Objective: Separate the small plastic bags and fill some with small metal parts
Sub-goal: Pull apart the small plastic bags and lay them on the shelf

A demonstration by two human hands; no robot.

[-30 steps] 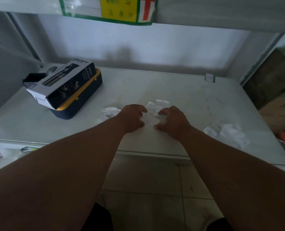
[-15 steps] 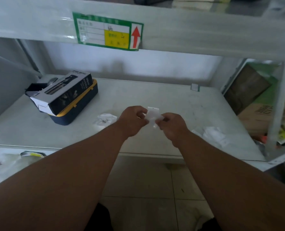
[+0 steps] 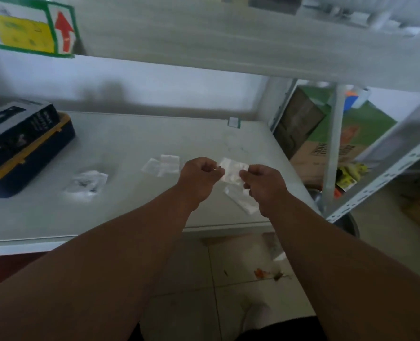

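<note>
Head view, the only one: a small plastic bag (image 3: 232, 169) is held up between both hands, just above the shelf (image 3: 135, 143). It is pinched at its left edge by the left hand (image 3: 200, 172) and at its right edge by the right hand (image 3: 263, 182), fingers curled on both. The bag is blurred; whether it is one bag or a few stuck together can't be told.

More bags are seen on the shelf: a flat pair (image 3: 162, 164) just left of the left hand, a crumpled bag w/ dark bits inside (image 3: 87, 183) further left, prob. metal parts, and a loose pile (image 3: 240, 199) under the right hand near the shelf's front edge. A navy-and-yellow case (image 3: 32, 158) w/ a dark box (image 3: 14, 126) on top sits at far left.

Step in hand, as judged: separating, i.e. the bag is being pulled apart from its neighbour or opened at the mouth. Filling is not yet begun for this one. Next move would call for a light opposed pull or a rub of the two films, then a free hand for parts; too hard a tug could tear the thin plastic.

Vs. 0.5 s ago: both hands' pinch on the bag is kept, but the view has swung right, so the case is pushed to the frame edge. Vs. 1.0 s ago: the hands were down at the shelf over the bags; since then the bag has been lifted clear.
</note>
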